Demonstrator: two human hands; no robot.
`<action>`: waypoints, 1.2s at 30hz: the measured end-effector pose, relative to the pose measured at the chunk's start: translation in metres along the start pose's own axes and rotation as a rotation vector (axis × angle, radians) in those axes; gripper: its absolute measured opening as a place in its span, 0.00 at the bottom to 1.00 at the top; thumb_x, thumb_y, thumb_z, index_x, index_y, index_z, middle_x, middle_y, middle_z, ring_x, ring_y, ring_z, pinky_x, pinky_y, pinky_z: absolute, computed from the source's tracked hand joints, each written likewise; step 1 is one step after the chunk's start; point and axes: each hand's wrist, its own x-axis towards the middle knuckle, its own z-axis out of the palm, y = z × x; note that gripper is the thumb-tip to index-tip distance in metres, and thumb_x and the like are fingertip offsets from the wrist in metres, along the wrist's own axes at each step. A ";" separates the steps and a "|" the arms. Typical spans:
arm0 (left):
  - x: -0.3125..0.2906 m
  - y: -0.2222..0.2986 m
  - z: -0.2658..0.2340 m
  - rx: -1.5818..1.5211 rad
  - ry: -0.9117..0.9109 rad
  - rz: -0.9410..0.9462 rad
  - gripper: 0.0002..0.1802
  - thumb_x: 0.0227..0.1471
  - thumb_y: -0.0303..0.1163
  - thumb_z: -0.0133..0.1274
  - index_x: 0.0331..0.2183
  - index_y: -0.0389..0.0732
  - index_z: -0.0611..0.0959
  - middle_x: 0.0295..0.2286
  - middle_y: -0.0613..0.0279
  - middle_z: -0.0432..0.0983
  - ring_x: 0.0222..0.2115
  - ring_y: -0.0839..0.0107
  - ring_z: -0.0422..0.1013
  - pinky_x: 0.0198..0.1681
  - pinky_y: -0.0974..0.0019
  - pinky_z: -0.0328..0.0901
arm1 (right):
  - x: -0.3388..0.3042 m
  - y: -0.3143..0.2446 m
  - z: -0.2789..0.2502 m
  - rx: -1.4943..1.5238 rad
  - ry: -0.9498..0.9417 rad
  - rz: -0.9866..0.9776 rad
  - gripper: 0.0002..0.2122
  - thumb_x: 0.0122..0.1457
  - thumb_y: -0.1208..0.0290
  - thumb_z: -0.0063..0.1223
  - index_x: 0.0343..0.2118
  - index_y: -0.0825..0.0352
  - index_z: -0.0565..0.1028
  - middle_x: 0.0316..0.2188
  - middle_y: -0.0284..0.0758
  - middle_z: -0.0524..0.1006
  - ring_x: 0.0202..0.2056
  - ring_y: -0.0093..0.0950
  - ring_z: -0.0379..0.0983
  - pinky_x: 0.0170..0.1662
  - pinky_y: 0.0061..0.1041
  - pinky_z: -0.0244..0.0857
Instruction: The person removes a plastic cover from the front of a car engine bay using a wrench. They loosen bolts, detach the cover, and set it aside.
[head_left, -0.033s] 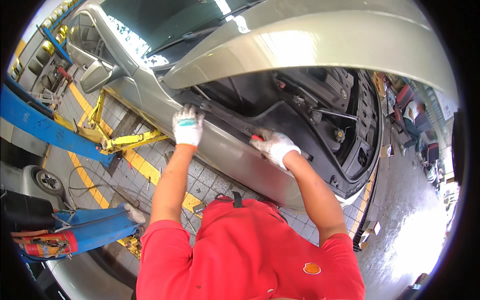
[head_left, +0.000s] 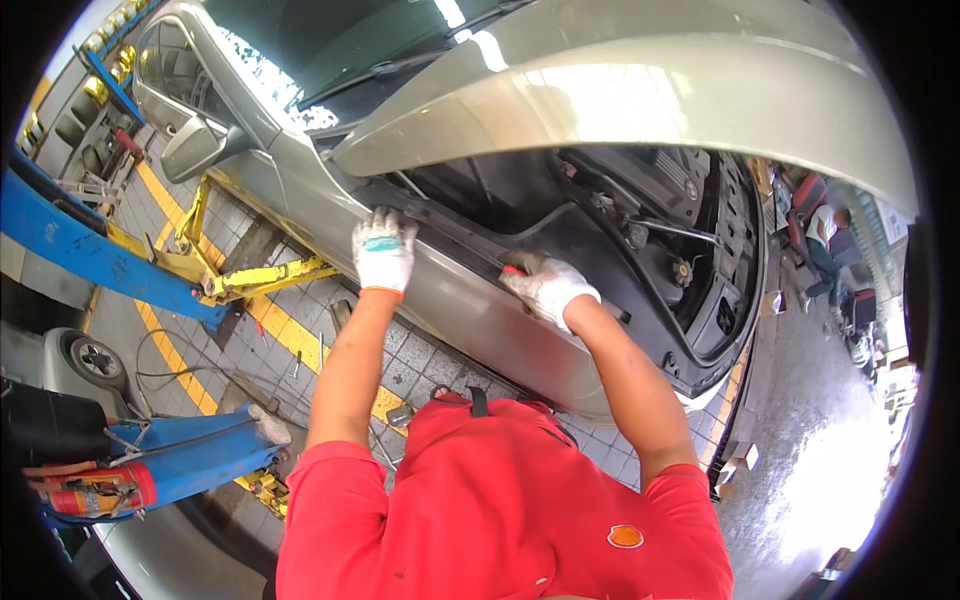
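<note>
On the car (head_left: 490, 325), I see the right hand (head_left: 548, 288) pinching a red thing (head_left: 514, 270); the left hand (head_left: 384, 252) rests there, fingers a little spread. A slippery grip might scratch paint.

Most of a red object (head_left: 513, 270) was covered by the right hand (head_left: 548, 288), so its kind could not be told. The palm of the left hand (head_left: 384, 250) was hidden from view. The windshield (head_left: 360, 40) was cut off by the top edge, and part of the engine (head_left: 668, 186) was hidden by the raised hood (head_left: 620, 95). A blue post (head_left: 90, 245) was cut off at the left. A distant person (head_left: 824, 228) was shown small and blurred.
</note>
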 end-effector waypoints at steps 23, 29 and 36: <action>0.025 -0.003 0.001 -0.101 0.146 -0.062 0.26 0.48 0.43 0.66 0.48 0.41 0.82 0.44 0.48 0.77 0.52 0.47 0.69 0.64 0.43 0.60 | 0.128 -0.052 0.015 0.093 -0.101 -0.081 0.15 0.65 0.64 0.55 0.52 0.61 0.82 0.22 0.34 0.75 0.19 0.25 0.69 0.24 0.31 0.65; 0.031 0.000 0.014 -0.206 0.221 -0.118 0.23 0.41 0.34 0.67 0.42 0.43 0.82 0.42 0.48 0.76 0.51 0.46 0.69 0.61 0.43 0.63 | 0.122 -0.066 0.012 -0.256 -0.011 -0.201 0.17 0.67 0.59 0.54 0.54 0.59 0.81 0.39 0.46 0.84 0.37 0.42 0.82 0.42 0.37 0.73; 0.030 0.004 0.019 -0.245 0.250 -0.182 0.22 0.38 0.29 0.63 0.41 0.43 0.84 0.42 0.49 0.76 0.51 0.47 0.70 0.61 0.41 0.63 | 0.124 -0.047 0.040 -0.134 0.038 -0.163 0.16 0.68 0.60 0.54 0.55 0.59 0.81 0.49 0.47 0.82 0.50 0.45 0.80 0.53 0.37 0.72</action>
